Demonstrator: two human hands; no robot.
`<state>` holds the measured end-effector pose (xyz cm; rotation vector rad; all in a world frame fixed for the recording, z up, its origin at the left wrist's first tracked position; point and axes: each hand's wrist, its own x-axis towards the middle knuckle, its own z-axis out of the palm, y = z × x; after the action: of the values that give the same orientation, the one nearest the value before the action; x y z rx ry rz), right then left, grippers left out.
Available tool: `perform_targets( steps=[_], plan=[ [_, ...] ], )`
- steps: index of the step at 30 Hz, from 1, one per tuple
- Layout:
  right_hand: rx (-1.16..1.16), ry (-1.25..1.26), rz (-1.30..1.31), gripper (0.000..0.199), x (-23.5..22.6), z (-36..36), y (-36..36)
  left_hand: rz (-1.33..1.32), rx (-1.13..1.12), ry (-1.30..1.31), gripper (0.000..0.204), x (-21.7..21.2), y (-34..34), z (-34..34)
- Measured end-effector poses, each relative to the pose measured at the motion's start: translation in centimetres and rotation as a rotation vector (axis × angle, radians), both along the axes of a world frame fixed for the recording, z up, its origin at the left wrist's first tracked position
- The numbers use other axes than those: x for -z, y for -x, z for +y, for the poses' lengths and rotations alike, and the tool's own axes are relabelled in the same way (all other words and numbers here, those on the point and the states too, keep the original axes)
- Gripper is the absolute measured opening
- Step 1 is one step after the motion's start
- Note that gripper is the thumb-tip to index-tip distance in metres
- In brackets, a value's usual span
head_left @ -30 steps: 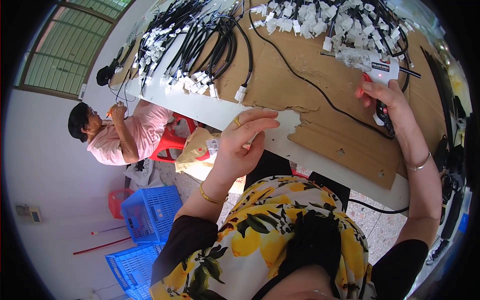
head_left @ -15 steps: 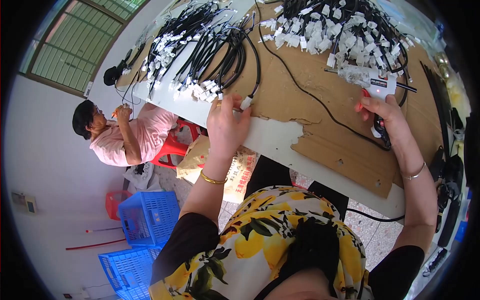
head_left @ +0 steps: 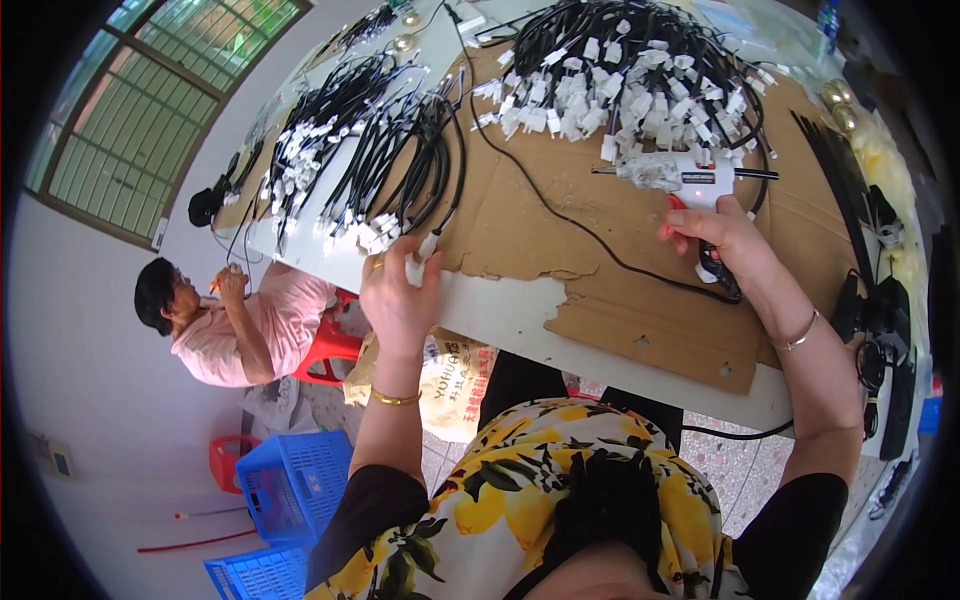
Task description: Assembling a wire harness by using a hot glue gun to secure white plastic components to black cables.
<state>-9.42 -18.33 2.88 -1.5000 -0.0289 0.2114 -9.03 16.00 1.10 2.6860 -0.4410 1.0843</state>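
Covering white table (head_left: 500,320), torn cardboard (head_left: 640,320); barred window (head_left: 150,110), apparently, behind

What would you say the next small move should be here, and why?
Probably lift the white connector off the table edge and carry it toward the glue gun. The left hand has its fingers closed on that connector at the end of a black cable, while the right hand grips the gun, nozzle pointing left over the cardboard.

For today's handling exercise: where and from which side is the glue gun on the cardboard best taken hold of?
Take the glue gun by its dark handle, which points toward the table's near edge, coming from that near side as the right hand does. The nozzle points left, so keep fingers off that end.
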Motion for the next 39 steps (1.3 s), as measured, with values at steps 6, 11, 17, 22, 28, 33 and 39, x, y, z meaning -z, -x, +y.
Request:
perform_targets(
  steps=[6, 11, 17, 22, 28, 33, 39],
  plan=[
    [-0.028, -0.019, 0.004, 0.026, 1.1, -0.5, -0.7, -0.164, 0.153, -0.071, 0.009, -4.4, -2.9, -1.4],
    [-0.021, -0.017, 0.013, 0.025, 0.7, -0.5, -0.4, -0.248, 0.174, -0.164, 0.006, -7.0, -10.4, -3.6],
    [-0.036, -0.036, 0.012, 0.025, 0.5, -0.2, -0.5, 0.257, 0.07, 0.01, 0.012, -5.6, -20.7, -2.3],
    [-0.035, -0.054, 0.037, 0.024, 0.2, -0.2, -0.7, 0.413, 0.008, 0.004, 0.016, -4.8, -25.0, -3.1],
    [-0.03, -0.067, 0.099, 0.024, -0.1, -0.6, -1.1, 0.418, -0.013, -0.133, 0.016, -4.0, -27.4, -5.2],
    [-0.036, -0.039, 0.115, 0.023, 0.0, -0.6, -1.3, 0.463, -0.13, -0.394, 0.018, -3.6, -28.1, -5.5],
    [-0.031, -0.047, 0.108, 0.021, 0.0, -0.5, -1.0, 0.574, -0.119, -0.305, 0.019, -2.8, -30.0, -4.9]
  ],
)
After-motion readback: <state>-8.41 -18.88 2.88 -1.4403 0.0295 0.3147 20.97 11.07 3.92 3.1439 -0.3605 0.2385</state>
